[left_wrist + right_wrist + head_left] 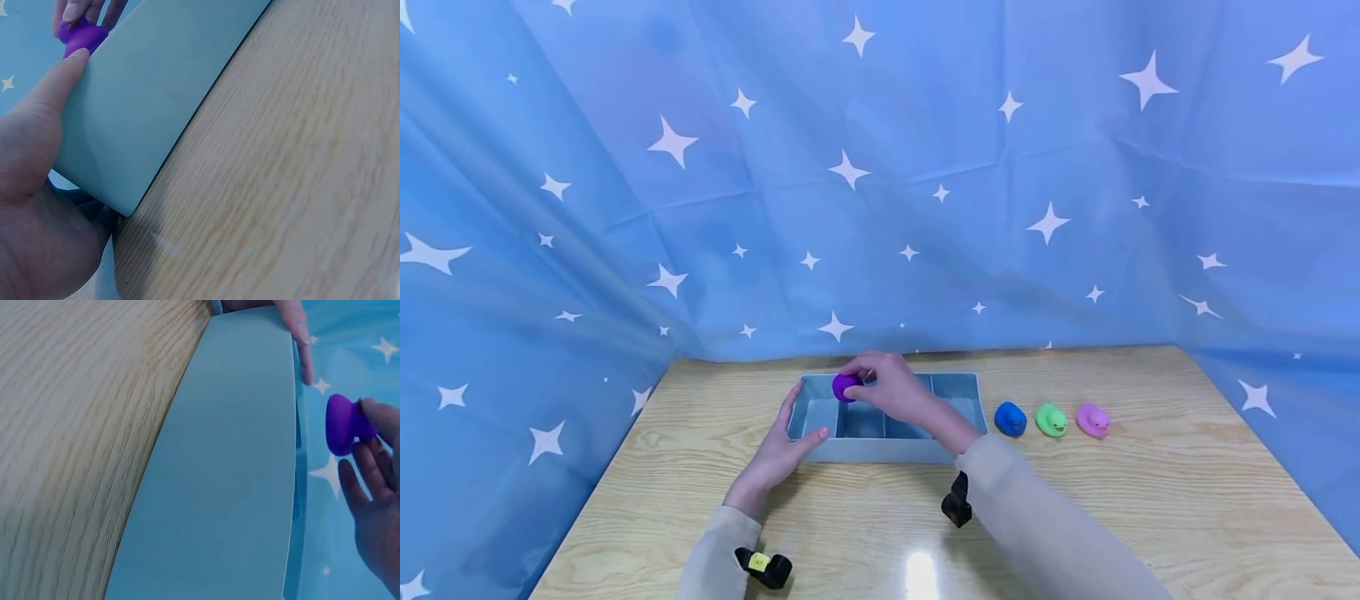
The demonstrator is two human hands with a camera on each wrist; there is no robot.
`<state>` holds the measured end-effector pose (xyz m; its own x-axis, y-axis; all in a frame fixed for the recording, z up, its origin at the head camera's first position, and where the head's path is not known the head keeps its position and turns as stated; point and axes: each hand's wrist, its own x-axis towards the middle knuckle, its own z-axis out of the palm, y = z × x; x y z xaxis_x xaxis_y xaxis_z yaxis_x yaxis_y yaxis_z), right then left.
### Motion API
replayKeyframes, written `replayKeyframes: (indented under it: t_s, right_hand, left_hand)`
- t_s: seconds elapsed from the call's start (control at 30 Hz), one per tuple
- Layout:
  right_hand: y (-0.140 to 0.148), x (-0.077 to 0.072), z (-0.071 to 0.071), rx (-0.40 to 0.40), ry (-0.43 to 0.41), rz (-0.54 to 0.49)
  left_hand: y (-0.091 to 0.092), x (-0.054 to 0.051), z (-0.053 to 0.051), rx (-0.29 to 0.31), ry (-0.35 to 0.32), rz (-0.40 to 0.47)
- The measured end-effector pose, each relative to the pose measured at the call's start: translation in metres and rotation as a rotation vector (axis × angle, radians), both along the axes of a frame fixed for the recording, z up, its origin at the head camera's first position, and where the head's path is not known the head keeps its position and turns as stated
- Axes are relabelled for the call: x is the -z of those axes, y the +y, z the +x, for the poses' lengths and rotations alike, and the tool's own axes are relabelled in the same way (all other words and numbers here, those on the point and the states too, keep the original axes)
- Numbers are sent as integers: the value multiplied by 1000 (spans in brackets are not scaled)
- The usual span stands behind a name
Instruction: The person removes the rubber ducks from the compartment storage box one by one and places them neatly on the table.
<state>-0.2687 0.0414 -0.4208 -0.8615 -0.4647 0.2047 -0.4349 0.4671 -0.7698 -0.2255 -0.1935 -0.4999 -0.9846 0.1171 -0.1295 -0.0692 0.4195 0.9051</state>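
Note:
A purple toy duck [844, 388] is pinched between the thumb and fingers of my right hand [891, 387]. That hand holds it above the left part of a light-blue divided box [880, 451]. In the right wrist view the purple duck [339, 425] hangs beyond the box's rim, clear of the wall. My left hand [778, 450] grips the left end of the box, thumb over the front rim and fingers along the left side. The left wrist view shows that thumb [59, 81] at the rim; the other fingers are partly hidden behind the box.
Right of the box, a blue duck [1011, 419], a green duck [1051, 420] and a pink duck [1093, 421] stand in a row on the wooden table [1150, 517]. A blue star-patterned curtain [910, 208] hangs behind and at the sides.

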Motion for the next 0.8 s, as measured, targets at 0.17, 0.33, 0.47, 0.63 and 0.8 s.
replayKeyframes:
  t_s: [0.17,0.33,0.47,0.63,0.8]
  right_hand:
    - [10,-2,2,5,12,1]
    - [25,-3,6,28,47,23]
    - [42,-3,8,48,62,8]
    - [64,-4,11,80,61,-4]
    - [85,-3,12,107,87,-8]
  left_hand:
    - [1,0,-1,2,7,-1]
    - [1,1,-1,4,20,0]
    - [1,1,0,5,25,-4]
    - [0,2,0,13,33,13]
    - [-1,3,-1,30,41,14]
